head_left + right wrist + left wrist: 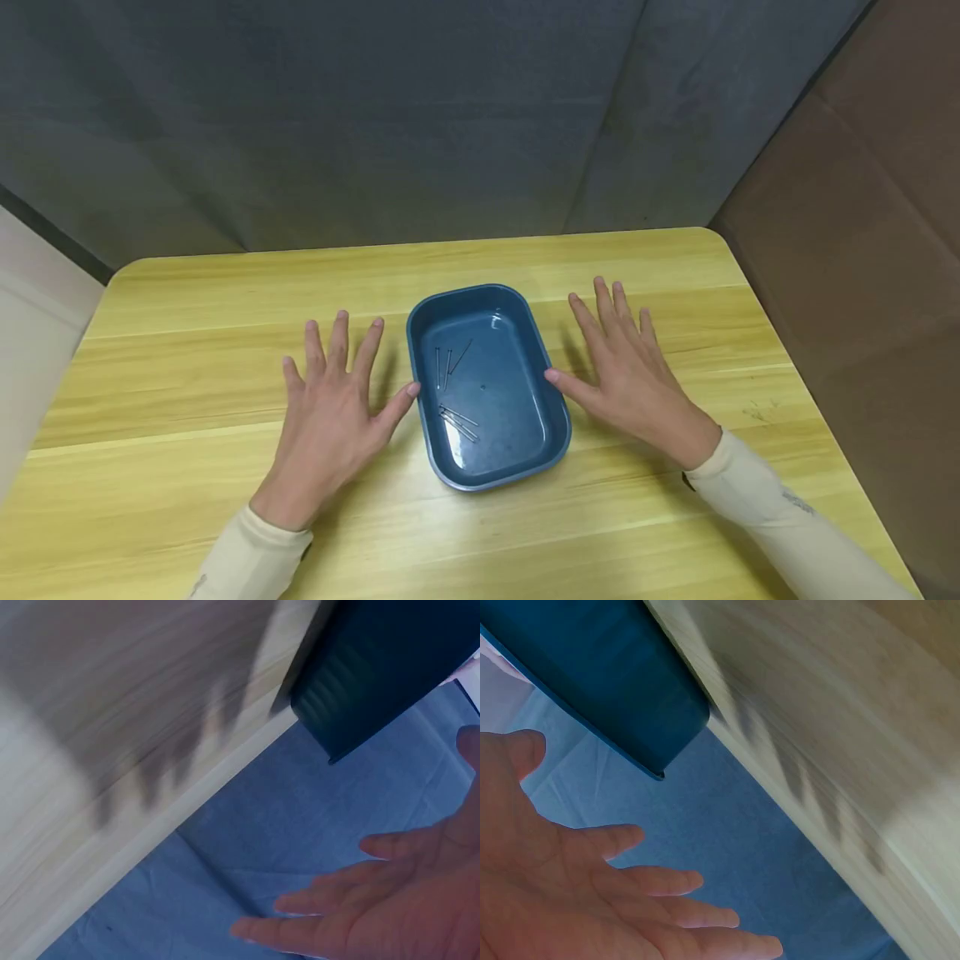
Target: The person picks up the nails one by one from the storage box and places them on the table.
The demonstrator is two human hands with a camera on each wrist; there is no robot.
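A dark blue rectangular tray (pixel 540 408) sits at the middle of a yellow wooden table (pixel 225 300). Several thin metal pins (pixel 453 392) lie on its floor. My left hand (pixel 333 400) lies palm down with spread fingers just left of the tray, its thumb tip at the tray's left rim. My right hand (pixel 622 367) lies the same way on the right, thumb tip at the right rim. Neither hand holds anything. The left wrist view shows the left palm (pixel 577 892) below the tray's outer wall (pixel 607 675). The right wrist view shows the right palm (pixel 375 907) under the tray's wall (pixel 375 667).
A grey cloth backdrop (pixel 375 117) hangs behind the table's far edge. A brown panel (pixel 870 217) stands along the right side. Bare tabletop stretches in front of the tray and behind it.
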